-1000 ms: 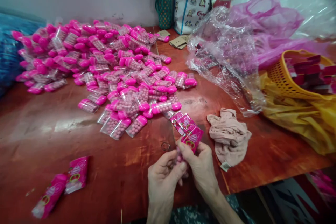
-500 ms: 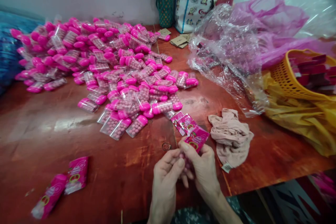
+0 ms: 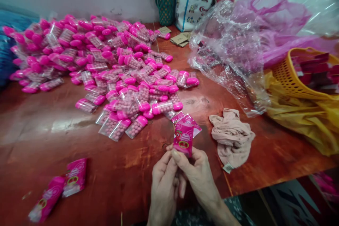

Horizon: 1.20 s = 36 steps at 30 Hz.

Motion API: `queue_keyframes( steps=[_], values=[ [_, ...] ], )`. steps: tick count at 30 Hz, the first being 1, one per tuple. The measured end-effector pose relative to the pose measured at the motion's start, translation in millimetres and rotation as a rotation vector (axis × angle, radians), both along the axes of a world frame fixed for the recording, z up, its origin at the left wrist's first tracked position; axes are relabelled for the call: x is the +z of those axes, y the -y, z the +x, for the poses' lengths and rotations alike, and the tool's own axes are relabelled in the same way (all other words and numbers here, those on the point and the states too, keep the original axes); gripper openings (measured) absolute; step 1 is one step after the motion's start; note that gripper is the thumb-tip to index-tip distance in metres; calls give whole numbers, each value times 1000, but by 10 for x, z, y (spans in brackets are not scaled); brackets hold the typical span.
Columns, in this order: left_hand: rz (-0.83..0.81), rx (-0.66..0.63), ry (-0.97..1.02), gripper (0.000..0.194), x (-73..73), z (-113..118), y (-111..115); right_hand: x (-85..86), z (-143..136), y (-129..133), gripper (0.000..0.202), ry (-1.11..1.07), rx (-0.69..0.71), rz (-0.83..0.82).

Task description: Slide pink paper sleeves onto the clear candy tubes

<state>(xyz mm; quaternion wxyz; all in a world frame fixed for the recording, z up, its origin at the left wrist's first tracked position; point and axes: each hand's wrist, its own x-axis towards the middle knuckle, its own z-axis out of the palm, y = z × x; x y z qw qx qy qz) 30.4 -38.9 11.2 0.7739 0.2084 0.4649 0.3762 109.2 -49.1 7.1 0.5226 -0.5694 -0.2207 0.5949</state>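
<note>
"Pink packet, one: lower centre of the frame, its lower end pinched by our left hand and right hand; contents hidden behind our fingers. How should we handle it?"

"Thumbs level, pressure light, we judge, lest it crease."

"Anything in our way?"

"Flat wrappers, two, just beyond it; pink-capped bottles, one heap, upper left to centre, crowding those; pale cloth, right of centre, near our right hand."

"Remainder?"

"More packets, two, lower left; yellow basket, right edge; clear bag, upper right."
</note>
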Motion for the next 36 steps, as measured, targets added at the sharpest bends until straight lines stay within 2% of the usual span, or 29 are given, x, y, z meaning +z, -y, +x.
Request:
queue_keyframes(
  steps=[3,6,14,16,19,25,32,36],
  values=[
    [-27,-61,52,23,17,11,-55,8,74,8,36,-90,-22,26],
    [-50,-52,46,23,47,24,-71,25,115,-5,37,-65,-48,58],
    [-37,113,-63,22,37,18,-28,-63,-105,47,36,143,-83,52],
    [-32,90,-56,23,23,27,-42,-82,-89,49,35,88,-75,51],
    [27,-14,-58,20,9,20,-73,-71,14,1,26,-33,-65,48],
    [78,-207,-141,15,32,-24,-107,-34,177,-128,23,-175,-216,89],
    [107,-94,-161,31,37,26,-48,8,97,-83,21,-84,-123,21],
    [85,-126,-94,42,-26,-15,-63,-14,42,-57,23,-38,-88,13]
  ],
)
